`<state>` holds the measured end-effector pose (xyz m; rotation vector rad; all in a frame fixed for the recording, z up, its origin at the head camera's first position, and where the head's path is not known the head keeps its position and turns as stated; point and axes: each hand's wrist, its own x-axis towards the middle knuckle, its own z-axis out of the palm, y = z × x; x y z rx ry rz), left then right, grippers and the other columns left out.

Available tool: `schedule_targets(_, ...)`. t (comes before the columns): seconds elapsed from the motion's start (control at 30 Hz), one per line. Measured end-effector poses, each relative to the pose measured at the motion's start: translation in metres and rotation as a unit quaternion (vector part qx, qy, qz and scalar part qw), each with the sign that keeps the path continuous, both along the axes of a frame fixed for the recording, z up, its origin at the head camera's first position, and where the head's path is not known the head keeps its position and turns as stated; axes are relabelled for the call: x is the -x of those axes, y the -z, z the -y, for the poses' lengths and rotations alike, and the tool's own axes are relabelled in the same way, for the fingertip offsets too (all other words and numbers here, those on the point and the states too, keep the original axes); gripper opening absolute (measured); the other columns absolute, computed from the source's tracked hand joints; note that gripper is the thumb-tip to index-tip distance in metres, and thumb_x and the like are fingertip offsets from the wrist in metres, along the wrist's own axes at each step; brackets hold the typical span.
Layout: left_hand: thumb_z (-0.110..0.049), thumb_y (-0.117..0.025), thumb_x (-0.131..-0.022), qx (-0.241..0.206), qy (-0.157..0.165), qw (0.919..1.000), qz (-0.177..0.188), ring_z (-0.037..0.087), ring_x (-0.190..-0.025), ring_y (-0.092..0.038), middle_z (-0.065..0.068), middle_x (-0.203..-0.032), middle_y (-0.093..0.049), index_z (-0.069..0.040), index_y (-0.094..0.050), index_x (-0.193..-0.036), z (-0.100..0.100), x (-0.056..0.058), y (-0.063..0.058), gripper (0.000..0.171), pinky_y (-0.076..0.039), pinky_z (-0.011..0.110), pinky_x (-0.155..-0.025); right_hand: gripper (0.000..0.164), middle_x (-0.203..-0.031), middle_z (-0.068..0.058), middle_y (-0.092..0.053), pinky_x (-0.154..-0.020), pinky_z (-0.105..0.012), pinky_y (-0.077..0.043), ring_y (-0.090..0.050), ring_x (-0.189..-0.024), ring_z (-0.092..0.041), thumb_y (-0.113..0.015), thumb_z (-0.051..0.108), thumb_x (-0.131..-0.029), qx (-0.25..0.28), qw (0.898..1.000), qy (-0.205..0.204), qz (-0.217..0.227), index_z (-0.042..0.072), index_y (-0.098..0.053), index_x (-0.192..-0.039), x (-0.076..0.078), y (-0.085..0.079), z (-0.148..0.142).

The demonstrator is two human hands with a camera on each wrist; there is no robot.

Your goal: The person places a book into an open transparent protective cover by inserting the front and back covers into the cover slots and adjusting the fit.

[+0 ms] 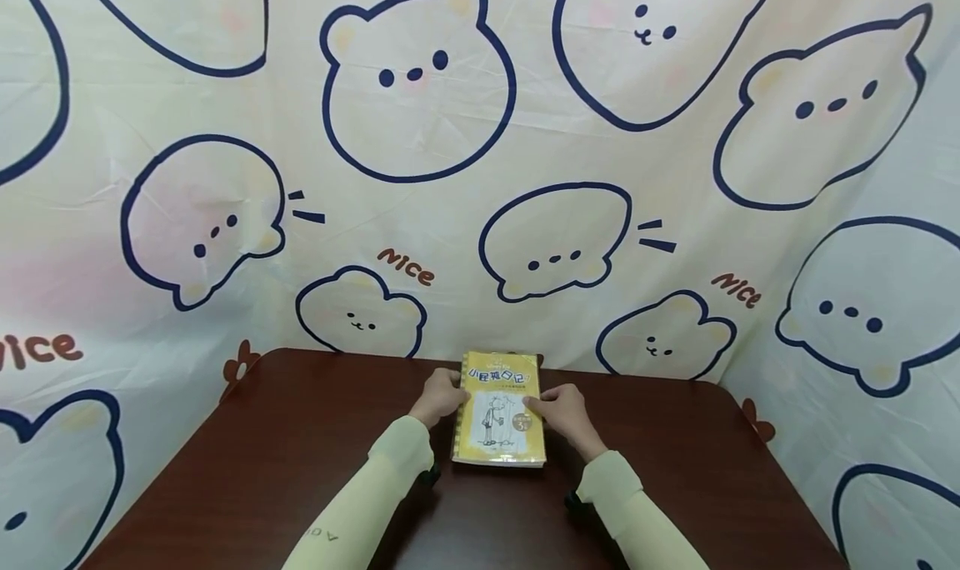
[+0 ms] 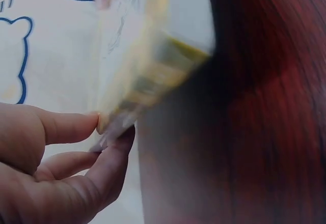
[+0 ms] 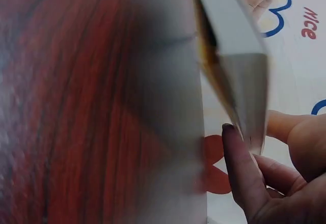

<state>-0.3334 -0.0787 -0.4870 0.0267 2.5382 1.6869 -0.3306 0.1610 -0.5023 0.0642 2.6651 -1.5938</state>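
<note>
A yellow paperback book (image 1: 498, 457), with Chinese characters and a line-drawn figure on its cover, is held between both hands over the dark table. My left hand (image 1: 440, 397) pinches its spine side. In the left wrist view, the thumb of the left hand (image 2: 66, 168) lies on the cover and the fingers are behind. The opposite side is gripped by my right hand (image 1: 567, 416). In the right wrist view, the right hand (image 3: 285, 168) has its thumb on one face and fingers on the other, and the book's page block (image 3: 249, 81) faces the camera.
A dark red-brown wooden table (image 1: 300, 470) spreads beneath the hands. Behind it and at both sides hangs a pale curtain (image 1: 450, 220) printed with cartoon animal outlines. Its lower part meets the table's far edge, just beyond the book.
</note>
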Motion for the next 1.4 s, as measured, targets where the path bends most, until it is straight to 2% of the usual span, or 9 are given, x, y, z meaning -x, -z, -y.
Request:
schedule_targets(0.1, 0.002, -0.062, -0.094, 0.038, -0.006, 0.9993, -0.001, 0.017, -0.067, -0.062, 0.014, -0.089, -0.070, 0.011, -0.065, -0.124, -0.002, 0.000, 0.003, 0.032, -0.049, 0.027, -0.057, 0.031, -0.083, -0.013, -0.072, -0.058, -0.031, -0.060, -0.072, -0.066, -0.019, -0.078, 0.021, -0.090, -0.019, 1.000, -0.001, -0.005, -0.008, -0.073, -0.101, 0.001, 0.001, 0.000)
schedule_targets(0.23, 0.007, -0.060, -0.089, 0.069, -0.009, 0.9976, 0.000, 0.019, -0.058, -0.055, 0.014, -0.079, -0.067, 0.010, -0.069, -0.110, -0.005, -0.002, 0.007, 0.023, -0.042, 0.027, -0.051, 0.026, -0.077, -0.012, -0.073, -0.055, -0.029, -0.059, -0.072, -0.062, -0.018, -0.079, 0.018, -0.089, -0.044, 0.999, -0.008, -0.016, -0.007, -0.075, -0.093, 0.001, 0.004, 0.000)
schedule_targets(0.57, 0.010, -0.060, -0.082, 0.147, -0.030, 0.9887, -0.002, 0.018, -0.054, -0.054, 0.011, -0.071, -0.064, 0.004, -0.070, -0.084, -0.012, -0.005, 0.013, 0.012, -0.040, 0.026, -0.045, 0.026, -0.067, -0.004, -0.068, -0.049, -0.025, -0.049, -0.062, -0.055, -0.014, -0.082, 0.026, -0.086, -0.124, 0.991, -0.017, -0.037, 0.001, -0.077, -0.083, -0.003, 0.010, 0.000)
schedule_targets(1.0, 0.007, -0.062, -0.085, 0.170, -0.027, 0.9851, 0.009, 0.020, -0.059, -0.056, 0.010, -0.074, -0.062, 0.002, -0.067, -0.088, -0.012, -0.011, 0.012, 0.007, -0.042, 0.026, -0.049, 0.027, -0.069, -0.004, -0.069, -0.051, -0.026, -0.048, -0.062, -0.060, -0.015, -0.085, 0.028, -0.083, -0.164, 0.986, -0.005, -0.017, 0.003, -0.076, -0.080, -0.005, 0.009, 0.003)
schedule_targets(1.17, 0.004, -0.065, -0.086, 0.162, -0.005, 0.9866, -0.014, 0.020, -0.060, -0.056, 0.011, -0.076, -0.061, 0.004, -0.067, -0.094, -0.010, -0.012, 0.015, 0.008, -0.044, 0.026, -0.049, 0.026, -0.070, -0.005, -0.069, -0.050, -0.026, -0.047, -0.062, -0.059, -0.016, -0.084, 0.027, -0.084, -0.160, 0.987, -0.024, -0.017, 0.003, -0.075, -0.080, -0.001, 0.008, 0.001)
schedule_targets(1.23, -0.001, -0.066, -0.089, 0.159, 0.009, 0.9867, -0.033, 0.022, -0.069, -0.057, 0.014, -0.085, -0.061, 0.007, -0.067, -0.103, -0.008, -0.011, 0.014, 0.016, -0.046, 0.027, -0.052, 0.027, -0.069, -0.005, -0.068, -0.050, -0.026, -0.046, -0.060, -0.058, -0.016, -0.083, 0.028, -0.086, -0.158, 0.987, -0.035, -0.014, 0.003, -0.076, -0.082, 0.002, 0.007, -0.001)
schedule_targets(1.27, -0.004, -0.067, -0.091, 0.162, 0.016, 0.9855, -0.048, 0.025, -0.078, -0.060, 0.017, -0.091, -0.063, 0.009, -0.066, -0.109, -0.006, -0.011, 0.014, 0.023, -0.051, 0.031, -0.059, 0.027, -0.070, -0.006, -0.068, -0.050, -0.026, -0.046, -0.060, -0.058, -0.017, -0.081, 0.029, -0.087, -0.158, 0.986, -0.042, -0.014, 0.002, -0.076, -0.084, 0.004, 0.006, -0.002)
schedule_targets(1.33, -0.010, -0.066, -0.095, 0.171, 0.023, 0.9817, -0.080, 0.032, -0.099, -0.062, 0.024, -0.111, -0.063, 0.013, -0.061, -0.124, 0.002, -0.009, 0.014, 0.037, -0.057, 0.039, -0.078, 0.032, -0.082, -0.010, -0.071, -0.055, -0.029, -0.050, -0.063, -0.067, -0.019, -0.078, 0.030, -0.090, -0.166, 0.984, -0.054, -0.019, -0.002, -0.075, -0.098, 0.009, 0.004, -0.006)
schedule_targets(1.4, -0.017, -0.064, -0.098, 0.196, 0.018, 0.9745, -0.107, 0.040, -0.122, -0.054, 0.030, -0.133, -0.055, 0.013, -0.052, -0.138, 0.013, -0.006, 0.015, 0.051, -0.051, 0.050, -0.099, 0.045, -0.103, -0.018, -0.072, -0.069, -0.037, -0.057, -0.069, -0.086, -0.027, -0.074, 0.032, -0.094, -0.176, 0.982, -0.060, -0.026, -0.005, -0.070, -0.118, 0.014, 0.000, -0.010)
